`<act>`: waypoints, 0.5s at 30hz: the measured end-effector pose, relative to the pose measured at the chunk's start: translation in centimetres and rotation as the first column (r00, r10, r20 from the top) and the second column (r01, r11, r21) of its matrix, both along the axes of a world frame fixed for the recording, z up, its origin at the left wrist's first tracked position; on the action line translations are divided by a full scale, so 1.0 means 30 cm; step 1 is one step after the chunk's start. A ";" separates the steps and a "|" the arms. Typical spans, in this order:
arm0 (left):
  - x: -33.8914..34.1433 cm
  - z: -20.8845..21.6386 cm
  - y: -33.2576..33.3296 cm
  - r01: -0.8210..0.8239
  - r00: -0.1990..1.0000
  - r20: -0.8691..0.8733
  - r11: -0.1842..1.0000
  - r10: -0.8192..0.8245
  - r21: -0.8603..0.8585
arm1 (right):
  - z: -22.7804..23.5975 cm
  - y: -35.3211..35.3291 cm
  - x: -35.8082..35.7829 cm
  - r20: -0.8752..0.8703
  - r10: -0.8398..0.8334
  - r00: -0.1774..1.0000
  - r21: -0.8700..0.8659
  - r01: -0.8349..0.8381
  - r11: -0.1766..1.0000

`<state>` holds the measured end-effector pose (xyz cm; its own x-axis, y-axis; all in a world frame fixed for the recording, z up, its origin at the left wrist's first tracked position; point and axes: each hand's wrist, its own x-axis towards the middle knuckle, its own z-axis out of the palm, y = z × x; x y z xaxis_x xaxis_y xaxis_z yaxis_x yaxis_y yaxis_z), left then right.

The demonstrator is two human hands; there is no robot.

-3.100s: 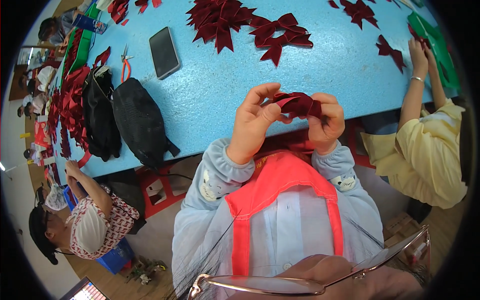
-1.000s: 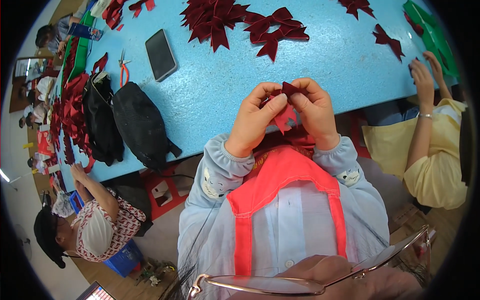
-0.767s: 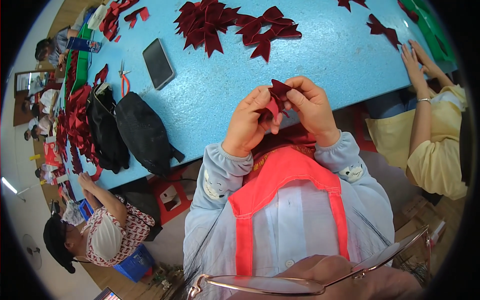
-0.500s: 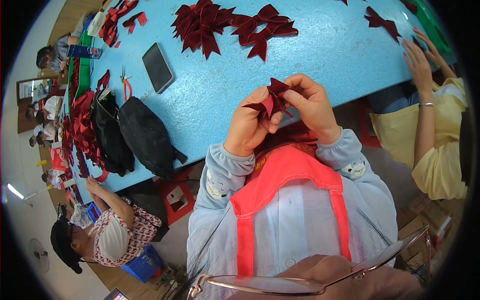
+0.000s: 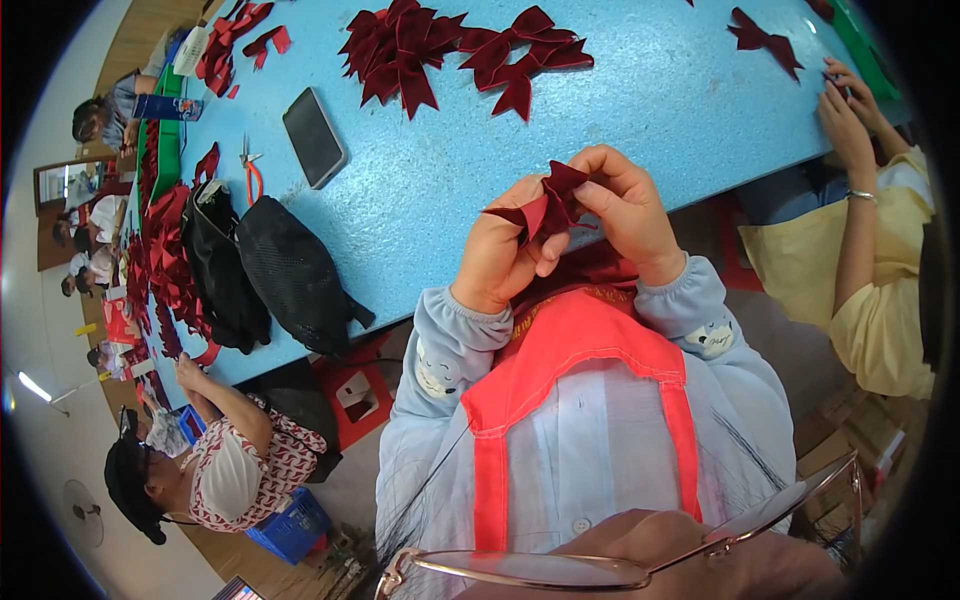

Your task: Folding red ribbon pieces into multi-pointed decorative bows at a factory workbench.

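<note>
A dark red velvet ribbon bow (image 5: 548, 205) is held between my two hands, just over the table's near edge. My left hand (image 5: 500, 245) closes round its left side, with one tail poking out past the thumb. Pinched at the bow's right side are the thumb and forefinger of my right hand (image 5: 622, 205). A thin strand sticks out below the bow; what it is I cannot make out. Farther back on the blue table (image 5: 420, 190) lies a pile of like bows (image 5: 405, 50), with a few more bows (image 5: 525, 60) touching its right side.
Left of my hands are a phone (image 5: 314, 138), orange-handled pliers (image 5: 252, 175), two black pouches (image 5: 300, 270) and a heap of red ribbon (image 5: 165, 245). A co-worker in yellow (image 5: 860, 260) sits at right, near a single bow (image 5: 765, 42). Another person (image 5: 235, 450) works at left.
The bow has turned slightly in my fingers, and my left fingers have shifted a little around it. At right, the co-worker's hands have drawn closer together.
</note>
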<state>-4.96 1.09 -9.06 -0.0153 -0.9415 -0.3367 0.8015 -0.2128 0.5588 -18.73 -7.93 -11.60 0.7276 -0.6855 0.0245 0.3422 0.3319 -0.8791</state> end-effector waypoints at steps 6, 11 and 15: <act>-0.011 0.012 0.008 0.046 0.999 -0.017 0.998 -0.045 0.046 | 0.005 -0.007 -0.009 -0.030 0.053 0.998 0.023 -0.053 0.998; 0.002 -0.021 0.005 0.070 0.997 -0.034 0.997 -0.070 -0.020 | 0.010 -0.001 -0.001 0.008 -0.025 1.000 -0.158 0.026 0.987; -0.027 0.008 0.005 0.008 0.976 0.218 0.999 -0.015 0.032 | -0.007 -0.016 0.001 0.076 -0.090 0.993 -0.328 0.110 0.938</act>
